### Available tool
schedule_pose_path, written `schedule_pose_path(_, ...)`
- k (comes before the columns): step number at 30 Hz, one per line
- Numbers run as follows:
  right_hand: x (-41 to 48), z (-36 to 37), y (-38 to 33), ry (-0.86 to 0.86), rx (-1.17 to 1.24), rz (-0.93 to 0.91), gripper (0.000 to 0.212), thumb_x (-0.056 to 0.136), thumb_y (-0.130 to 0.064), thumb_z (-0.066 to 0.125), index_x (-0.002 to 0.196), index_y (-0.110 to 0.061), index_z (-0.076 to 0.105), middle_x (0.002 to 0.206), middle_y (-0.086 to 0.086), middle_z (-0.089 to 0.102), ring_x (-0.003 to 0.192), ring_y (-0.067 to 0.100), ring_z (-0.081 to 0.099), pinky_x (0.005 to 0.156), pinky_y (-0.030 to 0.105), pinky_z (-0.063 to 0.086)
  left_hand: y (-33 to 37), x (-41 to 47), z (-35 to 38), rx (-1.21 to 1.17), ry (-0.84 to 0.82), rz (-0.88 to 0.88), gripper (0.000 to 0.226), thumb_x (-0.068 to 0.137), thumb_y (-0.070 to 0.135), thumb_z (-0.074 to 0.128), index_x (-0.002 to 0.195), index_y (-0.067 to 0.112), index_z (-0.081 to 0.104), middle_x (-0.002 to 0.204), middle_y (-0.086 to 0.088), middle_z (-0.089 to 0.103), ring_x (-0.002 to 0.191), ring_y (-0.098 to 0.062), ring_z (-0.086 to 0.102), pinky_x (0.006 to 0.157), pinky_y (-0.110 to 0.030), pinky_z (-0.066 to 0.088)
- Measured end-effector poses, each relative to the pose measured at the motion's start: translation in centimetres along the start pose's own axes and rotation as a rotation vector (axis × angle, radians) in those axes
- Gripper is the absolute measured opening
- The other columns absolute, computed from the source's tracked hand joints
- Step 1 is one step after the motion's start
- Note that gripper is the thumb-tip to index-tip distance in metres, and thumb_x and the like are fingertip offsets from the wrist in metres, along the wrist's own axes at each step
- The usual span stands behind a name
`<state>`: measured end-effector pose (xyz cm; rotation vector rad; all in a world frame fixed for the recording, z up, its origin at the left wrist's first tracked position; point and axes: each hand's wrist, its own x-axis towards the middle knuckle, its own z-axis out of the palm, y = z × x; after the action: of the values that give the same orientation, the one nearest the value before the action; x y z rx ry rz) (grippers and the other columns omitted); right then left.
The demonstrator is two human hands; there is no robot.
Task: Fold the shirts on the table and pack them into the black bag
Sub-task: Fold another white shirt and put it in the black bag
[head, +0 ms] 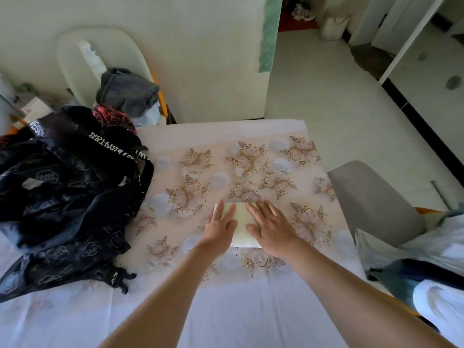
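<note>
A small folded cream shirt [241,223] lies on the flower-patterned tablecloth [251,162] near the middle of the table. My left hand [221,226] lies flat on its left side with straight fingers. My right hand [270,226] presses flat on its right side, fingers spread. Both hands cover much of the shirt. The black bag [67,194], printed with white lettering and hexagon marks, slumps on the table's left part, its straps trailing towards the front.
A pile of grey and pink clothes [126,95] sits on a white chair behind the bag. A grey chair [371,197] stands at the table's right edge. White and blue garments [426,262] hang at the lower right. Tiled floor stretches beyond.
</note>
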<state>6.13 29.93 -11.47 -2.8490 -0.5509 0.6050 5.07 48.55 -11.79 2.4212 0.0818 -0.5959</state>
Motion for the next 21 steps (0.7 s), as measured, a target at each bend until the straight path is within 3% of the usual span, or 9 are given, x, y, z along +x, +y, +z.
schedule_pose_path(2,0.1,-0.6,0.5,0.014,0.023,-0.022,0.066,0.102,-0.057,0.018,0.158,-0.027,0.001,0.164,0.002,0.011,0.149,0.026,0.01,0.12,0.046,0.02,0.8,0.6,-0.3,-0.065,0.008,-0.113,0.058,0.102,0.037,0.039,0.156,0.037,0.017,0.164,0.013,-0.004,0.148,-0.032,0.013,0.116,-0.05,0.029)
schedule_pose_path(4,0.1,-1.1,1.1,0.04,0.045,-0.04,0.068,0.099,-0.06,0.03,0.156,-0.03,0.011,0.156,-0.003,0.026,0.139,0.022,0.024,0.111,0.043,0.032,1.4,1.6,-0.8,-0.169,0.073,-0.286,0.072,0.092,0.046,0.053,0.154,0.032,0.019,0.16,-0.001,0.017,0.134,-0.037,0.037,0.102,-0.048,0.045)
schedule_pose_path(6,-0.1,-1.3,1.7,0.055,0.061,-0.049,0.073,0.094,-0.065,0.038,0.155,-0.032,0.016,0.148,-0.007,0.035,0.13,0.019,0.031,0.104,0.039,0.037,1.9,2.3,-1.4,-0.31,0.137,-0.489,0.088,0.077,0.058,0.068,0.147,0.024,0.028,0.141,-0.012,0.042,0.119,-0.034,0.051,0.093,-0.045,0.052)
schedule_pose_path(9,-0.7,-0.8,1.9,0.087,0.087,-0.054,0.078,0.09,-0.067,0.045,0.154,-0.03,0.02,0.142,-0.007,0.039,0.127,0.019,0.035,0.103,0.039,0.038,2.5,2.6,-2.5,-0.354,0.074,-0.61,0.095,0.065,0.059,0.081,0.137,0.011,0.039,0.12,-0.009,0.054,0.106,-0.029,0.057,0.081,-0.037,0.052)
schedule_pose_path(13,-1.4,-0.8,1.7,0.129,0.07,-0.117,0.08,0.085,-0.066,0.053,0.151,-0.029,0.028,0.14,-0.006,0.043,0.128,0.02,0.037,0.109,0.038,0.031,2.2,1.5,-3.4,-0.469,-0.001,-0.59,0.078,0.059,0.049,0.089,0.119,0.009,0.059,0.103,-0.006,0.066,0.091,-0.024,0.063,0.079,-0.035,0.054)
schedule_pose_path(17,-0.9,-2.8,0.7,0.084,0.134,-0.213,0.089,0.071,-0.057,0.068,0.146,-0.025,0.031,0.146,-0.003,0.036,0.136,0.019,0.033,0.117,0.04,0.026,1.8,-0.9,-3.9,-0.502,-0.022,-0.419,0.053,0.068,0.034,0.089,0.111,0.014,0.064,0.096,0.001,0.067,0.088,-0.017,0.062,0.078,-0.034,0.054)
schedule_pose_path(19,-0.3,-4.3,-0.5,-0.01,0.161,-0.244,0.102,0.068,-0.052,0.073,0.151,-0.025,0.021,0.158,-0.001,0.02,0.146,0.02,0.02,0.12,0.037,0.02,2.2,-2.4,-4.9,-0.424,0.003,-0.311,0.041,0.071,0.027,0.087,0.103,0.023,0.063,0.092,0.008,0.064,0.083,-0.012,0.059,0.072,-0.028,0.05)
schedule_pose_path(21,0.6,-5.8,-2.0,-0.096,0.169,-0.251,0.114,0.068,-0.049,0.078,0.156,-0.027,0.008,0.164,-0.001,0.01,0.15,0.019,0.012,0.12,0.034,0.016,2.4,-3.7,-6.0,-0.313,0.028,-0.203,0.048,0.07,0.023,0.087,0.11,0.029,0.063,0.096,0.01,0.063,0.089,-0.013,0.059,0.076,-0.027,0.049)
